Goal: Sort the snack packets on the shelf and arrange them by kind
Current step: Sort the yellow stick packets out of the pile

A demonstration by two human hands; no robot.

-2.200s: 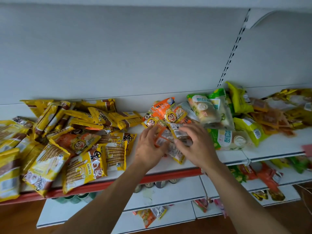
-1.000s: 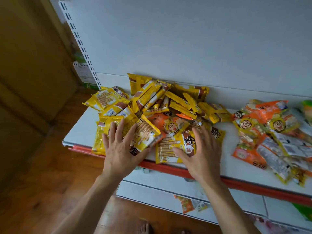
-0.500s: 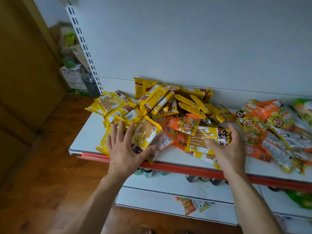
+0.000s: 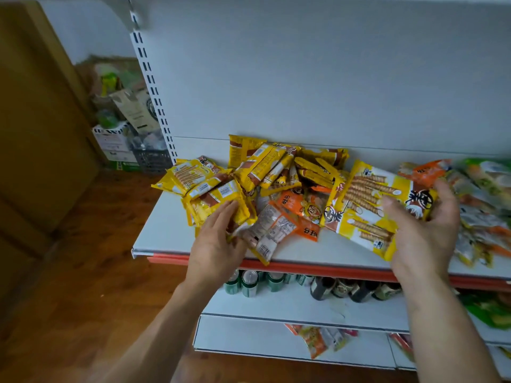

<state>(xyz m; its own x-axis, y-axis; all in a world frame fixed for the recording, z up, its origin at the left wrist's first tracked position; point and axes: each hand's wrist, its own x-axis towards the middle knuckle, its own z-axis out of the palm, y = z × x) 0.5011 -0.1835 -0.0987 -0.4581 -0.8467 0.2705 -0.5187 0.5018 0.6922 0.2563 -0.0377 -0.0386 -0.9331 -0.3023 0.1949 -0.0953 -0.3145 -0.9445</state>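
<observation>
**Right hand now lifting stick-biscuit packets, left moved onto yellow stack**

Since 0.5 s ago: the right hand was flat on the stick-biscuit packets. Now it grips them, thumb on the printed face and fingers curled round the right edge. They are tilted up, with the far end off the shelf. At least two packets are in the grip, overlapped. View has also panned slightly left.

The left hand has shifted from a spread palm to fingers close together and fairly straight. They lie on the near edge of the yellow stack at the shelf's left end. The thumb sits at the near edge of the stack; can't tell if it's hooked under.

Layout on the shelf:
- The yellow-brown heap is far, against the back panel.
- The orange packets are between the two hands, partly under the lifted packets.
- The silver-backed packet is just right of the left hand and overhangs the red front strip.
- More orange and green packets are at the right end, blurred.

The lower shelf holds green cans and dark bottles. Cardboard boxes sit on the floor, far left.
</observation>
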